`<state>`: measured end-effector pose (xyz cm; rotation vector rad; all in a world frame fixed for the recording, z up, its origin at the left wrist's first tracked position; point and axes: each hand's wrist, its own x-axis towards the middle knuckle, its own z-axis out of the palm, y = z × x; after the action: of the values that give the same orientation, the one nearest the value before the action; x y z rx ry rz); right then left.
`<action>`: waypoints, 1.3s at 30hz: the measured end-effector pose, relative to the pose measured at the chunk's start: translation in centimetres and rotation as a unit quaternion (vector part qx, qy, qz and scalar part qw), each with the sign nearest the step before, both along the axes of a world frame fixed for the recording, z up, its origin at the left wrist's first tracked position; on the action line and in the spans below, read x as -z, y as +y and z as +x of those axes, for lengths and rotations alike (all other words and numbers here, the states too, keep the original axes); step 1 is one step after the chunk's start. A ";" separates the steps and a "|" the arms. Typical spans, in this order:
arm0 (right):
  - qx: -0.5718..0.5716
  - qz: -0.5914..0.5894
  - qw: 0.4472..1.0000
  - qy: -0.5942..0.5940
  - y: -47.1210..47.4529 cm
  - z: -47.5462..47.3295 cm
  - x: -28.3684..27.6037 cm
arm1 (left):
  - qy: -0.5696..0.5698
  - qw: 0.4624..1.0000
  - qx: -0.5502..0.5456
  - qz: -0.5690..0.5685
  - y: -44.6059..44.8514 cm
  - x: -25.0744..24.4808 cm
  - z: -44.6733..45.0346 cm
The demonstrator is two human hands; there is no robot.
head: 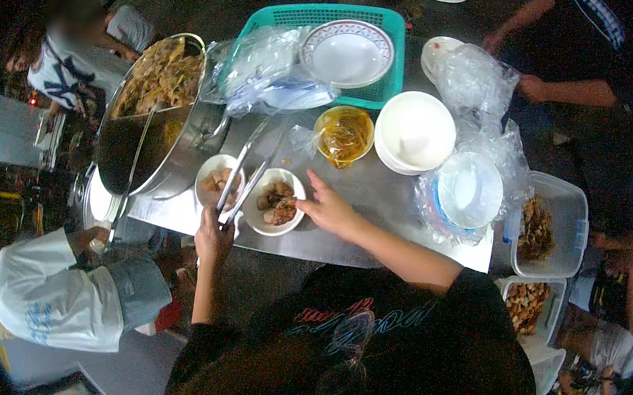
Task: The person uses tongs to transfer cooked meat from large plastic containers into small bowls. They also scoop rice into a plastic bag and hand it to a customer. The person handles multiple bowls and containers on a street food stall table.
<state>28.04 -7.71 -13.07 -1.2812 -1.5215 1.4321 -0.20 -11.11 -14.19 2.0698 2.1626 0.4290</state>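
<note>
My left hand grips metal tongs near their near end; their two arms stand apart and point away from me. Under the tongs are two white bowls with pieces of cooked meat: a left bowl and a right bowl. My right hand is beside the right bowl with its fingers apart. Its thumb reaches the rim of that bowl; whether it presses on it I cannot tell. Beyond sits a small bowl holding a tied plastic bag of yellow-brown food.
A large metal pot of food and dark broth stands left, a ladle in it. Behind are a green basket with plates and plastic bags. At right are stacked white bowls and plastic food boxes. Several people surround the metal table.
</note>
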 end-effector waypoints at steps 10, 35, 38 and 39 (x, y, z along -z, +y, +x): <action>0.184 0.112 0.837 -0.503 10.6 20.1 -7.2 | -0.687 0.712 -0.133 0.048 1.0 2.1 -1.5; 0.391 0.466 0.773 -0.180 1.4 21.8 -9.0 | -0.344 0.848 0.341 0.215 11.8 -23.0 27.1; 0.482 0.266 0.835 -0.002 -5.2 26.4 -9.1 | -0.295 0.844 0.388 0.223 10.1 -24.7 31.9; 0.526 0.237 0.816 0.034 -8.5 27.8 -8.4 | -0.247 0.834 0.444 0.216 9.2 -24.7 33.8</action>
<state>55.87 -16.25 -4.69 -1.3583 -0.7505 0.3324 33.64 -1.92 10.52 2.4960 0.7142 1.1987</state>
